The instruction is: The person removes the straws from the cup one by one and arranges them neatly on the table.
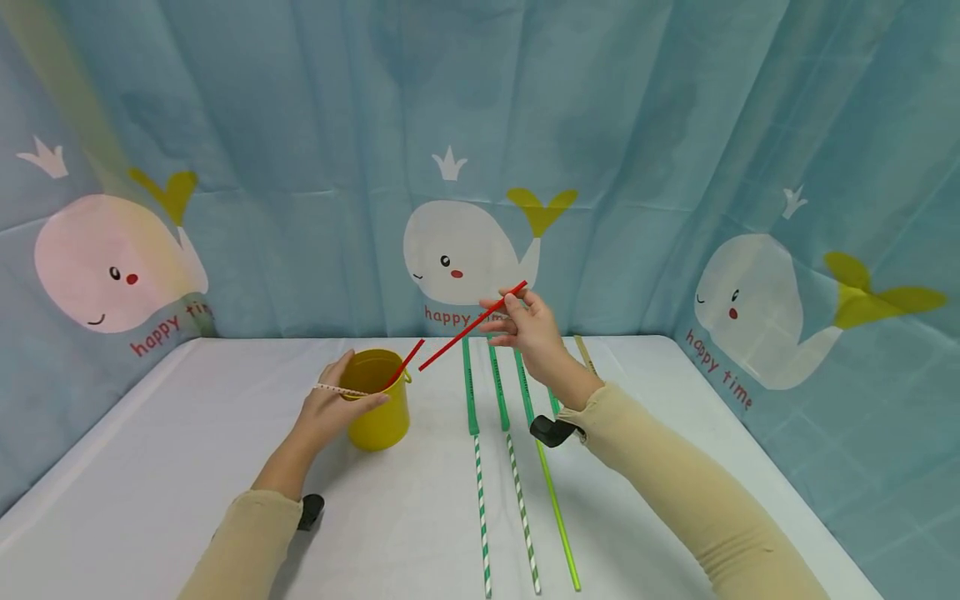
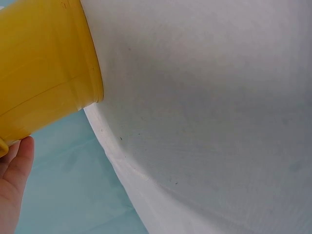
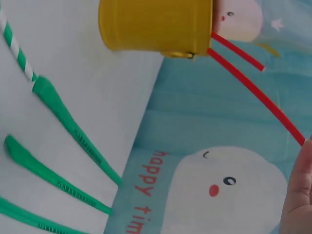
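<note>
A small yellow bucket point(image 1: 378, 425) stands on the white table, its mouth facing up. My left hand point(image 1: 327, 410) holds it at the left side, the thumb lying along the near rim and the fingers around the far side. The bucket's thin handle point(image 1: 339, 389) crosses that hand. One red straw point(image 1: 406, 363) leans inside the bucket, its upper end sticking out over the right rim. Above and to the right, my right hand point(image 1: 534, 337) pinches another red straw point(image 1: 472, 327) near its upper end. That straw slants down left, its lower tip close to the bucket.
Right of the bucket lie several green printed strips point(image 1: 470, 387) in a row. Nearer me are green-and-white striped straws point(image 1: 482, 517) and a plain lime-green straw point(image 1: 558, 517). A tan strip point(image 1: 585, 354) lies partly behind my right wrist. A blue whale-print curtain point(image 1: 337, 250) borders the table.
</note>
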